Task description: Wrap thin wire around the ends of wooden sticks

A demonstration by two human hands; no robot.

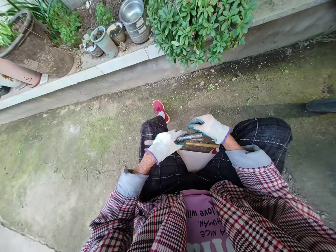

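My left hand (pixel 166 144), in a white glove with green-coated fingers, is closed around a silvery rod wrapped in wire (pixel 193 137) above my lap. A pale grey end of a bar (pixel 148 142) sticks out on the far side of that hand; whether it belongs to the same piece is hidden. My right hand (pixel 210 126), gloved alike, is curled just above the rod's right end. What its fingers pinch, if anything, cannot be made out. Below both hands a thin yellowish stick (pixel 202 144) runs across, parallel to the rod.
My knees in dark checked trousers (pixel 262 140) are spread, with a red shoe (pixel 160 109) ahead. A tiled ledge (pixel 115 63) carries pots, a metal bucket (pixel 134 22) and a leafy bush (pixel 199 28). Mossy concrete ground (pixel 78 147) surrounds me. A dark object (pixel 321 105) is at the right edge.
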